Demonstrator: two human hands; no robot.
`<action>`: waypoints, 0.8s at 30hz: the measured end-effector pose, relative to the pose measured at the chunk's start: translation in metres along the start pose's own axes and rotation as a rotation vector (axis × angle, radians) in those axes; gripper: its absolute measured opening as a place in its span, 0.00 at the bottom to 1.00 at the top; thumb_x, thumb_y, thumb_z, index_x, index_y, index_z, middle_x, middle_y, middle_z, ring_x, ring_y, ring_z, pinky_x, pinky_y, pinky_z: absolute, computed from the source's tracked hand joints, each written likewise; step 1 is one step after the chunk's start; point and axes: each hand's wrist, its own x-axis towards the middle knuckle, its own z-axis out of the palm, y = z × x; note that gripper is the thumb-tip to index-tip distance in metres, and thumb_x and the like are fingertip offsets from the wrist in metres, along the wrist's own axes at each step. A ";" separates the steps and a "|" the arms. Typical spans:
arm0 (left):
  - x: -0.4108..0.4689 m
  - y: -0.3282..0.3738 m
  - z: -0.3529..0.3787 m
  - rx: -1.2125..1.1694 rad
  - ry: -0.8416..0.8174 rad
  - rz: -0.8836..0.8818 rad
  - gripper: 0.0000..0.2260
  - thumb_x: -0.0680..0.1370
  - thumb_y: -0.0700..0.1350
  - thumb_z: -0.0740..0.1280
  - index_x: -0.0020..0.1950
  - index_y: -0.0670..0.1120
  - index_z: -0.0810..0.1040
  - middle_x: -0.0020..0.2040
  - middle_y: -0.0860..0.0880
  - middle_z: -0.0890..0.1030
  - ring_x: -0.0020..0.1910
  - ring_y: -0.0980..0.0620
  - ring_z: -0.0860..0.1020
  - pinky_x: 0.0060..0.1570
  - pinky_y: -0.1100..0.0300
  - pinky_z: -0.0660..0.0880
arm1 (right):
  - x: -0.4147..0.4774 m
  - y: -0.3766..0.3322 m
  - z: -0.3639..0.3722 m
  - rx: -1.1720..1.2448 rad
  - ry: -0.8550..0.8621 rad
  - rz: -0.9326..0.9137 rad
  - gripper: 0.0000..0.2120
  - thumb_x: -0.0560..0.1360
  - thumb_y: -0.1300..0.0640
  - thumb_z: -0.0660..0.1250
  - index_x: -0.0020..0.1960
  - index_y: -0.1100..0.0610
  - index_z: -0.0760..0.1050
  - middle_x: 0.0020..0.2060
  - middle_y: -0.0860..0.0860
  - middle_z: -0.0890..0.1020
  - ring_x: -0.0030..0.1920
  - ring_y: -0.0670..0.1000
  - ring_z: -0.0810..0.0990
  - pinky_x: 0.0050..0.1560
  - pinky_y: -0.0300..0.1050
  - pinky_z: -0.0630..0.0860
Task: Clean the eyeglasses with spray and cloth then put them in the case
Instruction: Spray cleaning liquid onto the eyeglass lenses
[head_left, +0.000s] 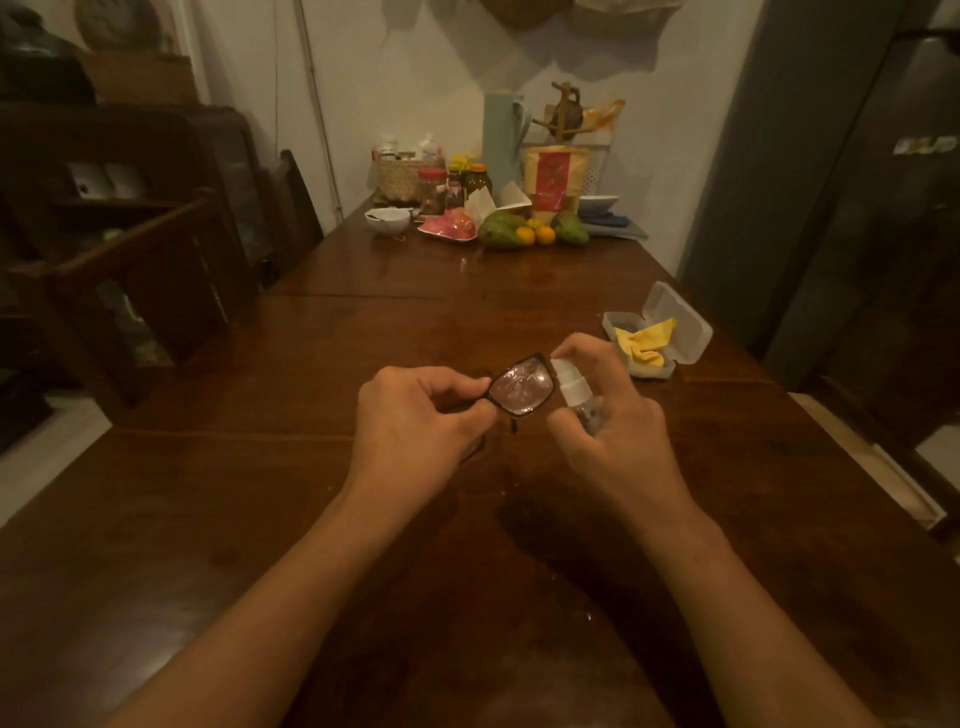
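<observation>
While left hand (415, 415) pinches eyeglasses (519, 387), sprayer (574, 392) seemingly touches.

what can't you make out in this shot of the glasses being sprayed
Head view only:
- Eyeglasses: second lens and temples hidden by the left hand.
- Spray bottle: body covered by the right hand; liquid level unclear.
- Case: yellow cloth hides its inside.

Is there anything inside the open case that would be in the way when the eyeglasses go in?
Yes. A crumpled yellow cloth lies inside the open case and fills much of its tray. The eyeglasses are in the left hand, and the table between them and the case looks bare.
</observation>
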 end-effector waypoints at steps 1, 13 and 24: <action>0.000 0.001 0.000 0.004 -0.001 0.011 0.10 0.68 0.42 0.77 0.38 0.59 0.85 0.32 0.61 0.84 0.32 0.63 0.83 0.33 0.58 0.82 | 0.001 0.002 0.000 -0.015 -0.009 -0.004 0.19 0.70 0.47 0.61 0.58 0.29 0.65 0.45 0.39 0.80 0.29 0.50 0.78 0.22 0.40 0.71; 0.007 -0.001 0.000 -0.103 -0.090 -0.141 0.09 0.69 0.37 0.78 0.48 0.45 0.88 0.39 0.54 0.87 0.39 0.61 0.84 0.41 0.67 0.79 | -0.001 0.004 0.003 0.037 0.008 -0.026 0.22 0.72 0.50 0.63 0.61 0.31 0.67 0.43 0.38 0.81 0.26 0.43 0.77 0.23 0.34 0.69; 0.016 -0.007 -0.010 -0.286 -0.171 -0.357 0.04 0.70 0.33 0.76 0.42 0.39 0.85 0.38 0.41 0.86 0.37 0.48 0.85 0.35 0.58 0.82 | -0.013 -0.006 0.016 0.002 -0.212 -0.108 0.22 0.73 0.48 0.62 0.63 0.27 0.64 0.40 0.37 0.79 0.25 0.45 0.75 0.21 0.37 0.69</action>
